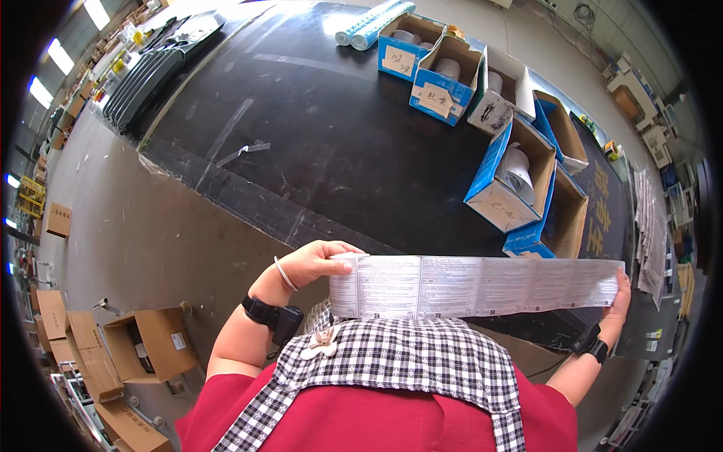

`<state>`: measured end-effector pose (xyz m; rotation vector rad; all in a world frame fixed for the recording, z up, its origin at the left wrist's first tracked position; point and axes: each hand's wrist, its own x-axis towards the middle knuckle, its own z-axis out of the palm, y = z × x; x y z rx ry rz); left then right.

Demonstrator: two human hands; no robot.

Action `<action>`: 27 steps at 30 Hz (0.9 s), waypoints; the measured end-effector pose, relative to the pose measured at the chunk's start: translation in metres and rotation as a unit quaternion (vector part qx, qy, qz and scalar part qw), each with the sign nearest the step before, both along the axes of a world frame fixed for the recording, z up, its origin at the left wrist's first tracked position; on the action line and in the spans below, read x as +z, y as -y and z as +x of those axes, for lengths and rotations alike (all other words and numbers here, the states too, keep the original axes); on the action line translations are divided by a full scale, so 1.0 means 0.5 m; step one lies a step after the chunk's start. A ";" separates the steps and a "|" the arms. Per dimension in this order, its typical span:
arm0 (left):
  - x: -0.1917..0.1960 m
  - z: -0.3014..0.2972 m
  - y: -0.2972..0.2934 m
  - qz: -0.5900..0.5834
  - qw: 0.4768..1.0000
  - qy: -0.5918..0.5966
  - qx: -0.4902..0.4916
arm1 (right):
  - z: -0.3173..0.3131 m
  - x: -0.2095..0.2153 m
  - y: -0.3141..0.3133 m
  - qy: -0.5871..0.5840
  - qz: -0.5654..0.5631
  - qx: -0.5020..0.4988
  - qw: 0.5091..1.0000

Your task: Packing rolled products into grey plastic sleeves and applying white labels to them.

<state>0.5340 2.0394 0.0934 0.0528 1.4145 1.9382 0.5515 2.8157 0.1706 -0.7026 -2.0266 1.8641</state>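
Note:
A long strip of white printed labels (450,286) is stretched sideways in front of my checked apron. My left hand (320,265) pinches its left end, thumb on the near face. At the other end my right hand (620,294) grips the strip's edge, its fingers partly hidden behind it. Just beyond the strip stand open blue boxes; the nearer one (482,188) holds a roll of white labels (515,173). Beside it, another blue box (566,211) shows its brown inside.
The black table (301,143) spreads ahead, with tape scraps (245,151) on it. Several more boxes with rolls (448,71) line its far right, near light-blue rolled sheets (374,24). Cardboard boxes (162,343) sit at left, and black curved parts (154,75) lie far left.

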 end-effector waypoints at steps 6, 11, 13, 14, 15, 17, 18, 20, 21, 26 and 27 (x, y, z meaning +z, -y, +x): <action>0.026 -0.001 -0.019 -0.044 0.998 -0.051 0.020 | -0.083 0.065 0.331 0.064 0.647 -0.089 0.755; 0.032 -0.009 -0.045 -0.087 0.983 -0.160 -0.021 | -0.165 0.038 0.759 -0.199 0.254 0.457 0.829; 0.044 -0.007 -0.057 -0.100 0.981 -0.163 -0.020 | -0.160 0.006 0.883 -0.205 0.243 0.568 0.759; 0.048 -0.006 -0.059 -0.115 0.980 -0.163 -0.007 | -0.149 0.001 0.924 -0.220 0.299 0.596 0.712; 0.052 -0.004 -0.058 -0.143 0.975 -0.171 0.000 | -0.138 0.009 0.954 -0.119 0.279 0.653 0.694; 0.052 0.008 -0.042 -0.144 0.973 -0.178 0.020 | -0.118 -0.021 0.985 -0.072 0.296 0.655 0.691; 0.048 0.020 -0.032 -0.150 0.971 -0.179 0.055 | -0.113 -0.031 0.986 -0.077 0.255 0.642 0.719; 0.046 0.043 -0.014 -0.159 0.969 -0.167 0.085 | -0.116 -0.032 0.983 -0.050 0.242 0.625 0.741; 0.049 0.055 -0.013 -0.147 0.973 -0.152 0.097 | -0.117 -0.035 0.980 -0.047 0.245 0.616 0.747; 0.040 0.072 -0.035 -0.069 0.986 -0.090 0.118 | -0.103 -0.047 0.961 -0.056 0.244 0.618 0.746; 0.041 0.069 -0.043 -0.059 0.988 -0.094 0.111 | -0.100 -0.047 0.954 -0.062 0.248 0.602 0.756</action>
